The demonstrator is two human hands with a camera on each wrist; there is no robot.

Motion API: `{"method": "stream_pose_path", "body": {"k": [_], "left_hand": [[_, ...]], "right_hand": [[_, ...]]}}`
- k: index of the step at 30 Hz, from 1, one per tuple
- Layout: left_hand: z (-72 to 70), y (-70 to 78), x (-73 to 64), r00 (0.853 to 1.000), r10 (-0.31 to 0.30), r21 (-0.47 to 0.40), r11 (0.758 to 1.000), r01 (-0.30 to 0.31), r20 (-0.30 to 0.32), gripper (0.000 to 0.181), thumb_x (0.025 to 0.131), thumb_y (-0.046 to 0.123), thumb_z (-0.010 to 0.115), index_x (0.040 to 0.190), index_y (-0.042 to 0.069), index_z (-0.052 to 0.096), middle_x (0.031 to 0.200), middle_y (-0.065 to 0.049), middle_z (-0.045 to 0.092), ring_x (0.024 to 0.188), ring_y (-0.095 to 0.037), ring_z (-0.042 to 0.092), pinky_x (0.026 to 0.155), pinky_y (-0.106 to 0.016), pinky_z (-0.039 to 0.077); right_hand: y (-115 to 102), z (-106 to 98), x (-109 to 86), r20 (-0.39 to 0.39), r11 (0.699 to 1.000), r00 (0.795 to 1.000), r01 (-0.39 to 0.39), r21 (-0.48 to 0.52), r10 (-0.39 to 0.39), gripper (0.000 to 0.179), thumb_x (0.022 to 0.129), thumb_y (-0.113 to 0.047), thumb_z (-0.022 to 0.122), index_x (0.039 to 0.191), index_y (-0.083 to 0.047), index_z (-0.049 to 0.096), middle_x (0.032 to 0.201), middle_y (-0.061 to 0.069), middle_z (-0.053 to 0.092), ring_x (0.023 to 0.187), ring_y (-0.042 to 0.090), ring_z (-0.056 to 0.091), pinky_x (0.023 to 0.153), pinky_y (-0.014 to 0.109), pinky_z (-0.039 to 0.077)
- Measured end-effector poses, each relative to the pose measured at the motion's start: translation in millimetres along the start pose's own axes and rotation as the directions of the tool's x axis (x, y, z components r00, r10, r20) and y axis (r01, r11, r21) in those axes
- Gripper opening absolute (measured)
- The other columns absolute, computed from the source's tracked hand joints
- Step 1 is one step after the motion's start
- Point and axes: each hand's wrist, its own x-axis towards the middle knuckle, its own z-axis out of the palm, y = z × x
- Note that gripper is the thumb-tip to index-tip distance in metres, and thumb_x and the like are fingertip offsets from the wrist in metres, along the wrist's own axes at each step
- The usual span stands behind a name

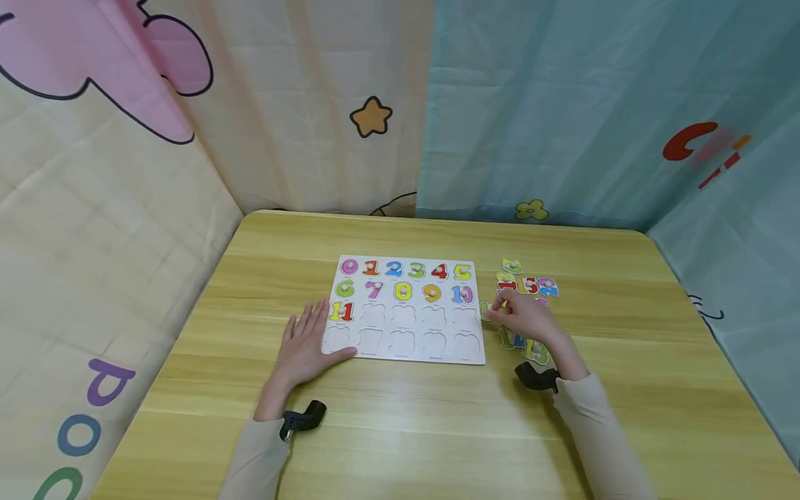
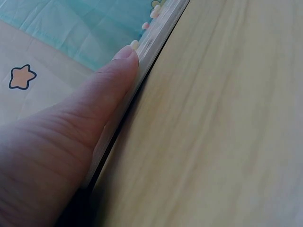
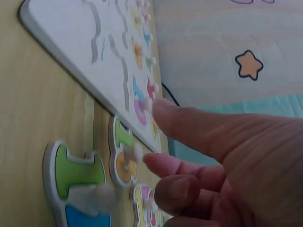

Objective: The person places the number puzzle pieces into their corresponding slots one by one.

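Observation:
A white number puzzle board (image 1: pixel 400 353) lies on the table, with knobbed pieces 0 to 11 in its upper rows and bare recesses below. My left hand (image 1: pixel 303 351) rests at its lower left corner, fingers straight along the left side and thumb (image 2: pixel 111 75) against the front edge. Beside the board's right edge, my right hand (image 1: pixel 528 318) reaches over a puzzle piece (image 3: pixel 124 163) with a green 1 and an orange digit. One fingertip (image 3: pixel 150 163) is right at that piece's knob, while the thumb (image 3: pixel 177 118) stands apart from it.
Several loose number pieces (image 1: pixel 528 285) lie right of the board, partly hidden under the right hand. A green and blue piece (image 3: pixel 78 175) lies near it. The wooden table (image 1: pixel 400 430) is backed by printed curtains (image 1: pixel 312 104). Each wrist carries a black camera mount (image 1: pixel 304 419).

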Motion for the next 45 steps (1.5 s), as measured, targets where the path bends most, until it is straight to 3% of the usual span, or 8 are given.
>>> {"method": "stream_pose_path", "body": {"k": [4, 8, 16, 22, 28, 32, 38, 45], "left_hand": [[0.4, -1.3, 0.2, 1.000, 0.001, 0.003, 1.000, -0.001, 0.001, 0.113, 0.076, 0.077, 0.051, 0.152, 0.005, 0.009, 0.158, -0.012, 0.008, 0.143, -0.030, -0.002, 0.111, -0.049, -0.008], [-0.4, -1.1, -0.6, 1.000, 0.001, 0.002, 1.000, -0.001, -0.003, 0.113, 0.077, 0.077, 0.052, 0.152, 0.005, 0.009, 0.158, -0.012, 0.008, 0.143, -0.030, -0.002, 0.111, -0.049, -0.008], [0.6, -0.8, -0.6, 1.000, 0.002, -0.004, 1.000, -0.002, -0.002, 0.112, 0.077, 0.076, 0.052, 0.153, 0.006, 0.009, 0.158, -0.011, 0.007, 0.143, -0.029, -0.002, 0.111, -0.048, -0.008], [1.0, -1.3, -0.5, 1.000, 0.000, -0.007, 1.000, 0.000, -0.003, 0.112, 0.077, 0.076, 0.052, 0.153, 0.006, 0.008, 0.158, -0.011, 0.007, 0.143, -0.029, -0.003, 0.111, -0.048, -0.009], [0.2, -1.0, -1.0, 1.000, -0.002, -0.006, 1.000, 0.002, -0.005, 0.112, 0.077, 0.076, 0.052, 0.152, 0.005, 0.009, 0.158, -0.011, 0.007, 0.143, -0.029, -0.003, 0.111, -0.049, -0.008], [1.7, -1.9, 0.5, 1.000, 0.002, -0.004, 1.000, -0.002, -0.004, 0.112, 0.076, 0.077, 0.051, 0.153, 0.006, 0.008, 0.158, -0.010, 0.007, 0.143, -0.029, -0.003, 0.111, -0.049, -0.008], [0.6, -1.9, 1.5, 1.000, -0.004, 0.007, 1.000, 0.004, 0.000, 0.113, 0.076, 0.079, 0.049, 0.153, 0.007, 0.008, 0.158, -0.009, 0.006, 0.143, -0.028, -0.003, 0.111, -0.048, -0.008], [-0.4, 0.1, -0.8, 1.000, -0.006, 0.008, 1.000, 0.006, -0.001, 0.112, 0.077, 0.077, 0.050, 0.153, 0.006, 0.009, 0.158, -0.010, 0.007, 0.143, -0.029, -0.002, 0.111, -0.049, -0.007]], "right_hand": [[13, -6, -15.2, 0.077, 0.996, 0.995, -0.062, -0.065, 0.067, 0.035, 0.086, -0.040, 0.068, 0.088, -0.007, 0.056, 0.064, -0.001, 0.049, 0.056, 0.016, 0.046, 0.050, 0.029, 0.035], [18, -4, -24.7, 0.094, 0.987, 0.991, -0.087, -0.139, 0.100, 0.039, 0.083, -0.046, 0.070, 0.083, -0.010, 0.054, 0.063, -0.002, 0.048, 0.056, 0.015, 0.045, 0.049, 0.029, 0.032], [21, 4, -29.6, 0.076, 0.980, 0.997, 0.025, -0.199, -0.010, 0.027, 0.091, -0.034, 0.064, 0.079, -0.014, 0.050, 0.061, -0.003, 0.045, 0.053, 0.013, 0.041, 0.047, 0.028, 0.028], [17, 2, -24.7, 0.022, 0.978, 0.999, 0.036, -0.205, -0.033, 0.026, 0.092, -0.031, 0.063, 0.080, -0.013, 0.049, 0.059, -0.002, 0.043, 0.050, 0.014, 0.040, 0.046, 0.028, 0.026], [-17, 13, -4.7, -0.036, 0.968, 0.994, 0.092, -0.234, -0.103, 0.028, 0.091, -0.033, 0.065, 0.080, -0.012, 0.050, 0.060, -0.002, 0.044, 0.050, 0.014, 0.041, 0.045, 0.027, 0.028], [-50, 41, 14.2, -0.012, 0.949, 0.984, 0.170, -0.264, -0.180, 0.029, 0.091, -0.036, 0.064, 0.079, -0.015, 0.049, 0.059, -0.003, 0.044, 0.050, 0.013, 0.042, 0.045, 0.027, 0.027], [-102, 81, 43.4, 0.039, 0.893, 0.948, 0.312, -0.325, -0.317, 0.031, 0.093, -0.040, 0.059, 0.075, -0.018, 0.045, 0.055, -0.007, 0.043, 0.049, 0.010, 0.042, 0.045, 0.028, 0.028], [-137, 102, 74.8, 0.082, 0.892, 0.938, 0.345, -0.292, -0.336, 0.030, 0.095, -0.041, 0.056, 0.080, -0.018, 0.046, 0.060, -0.005, 0.045, 0.053, 0.011, 0.045, 0.049, 0.028, 0.031]]}}
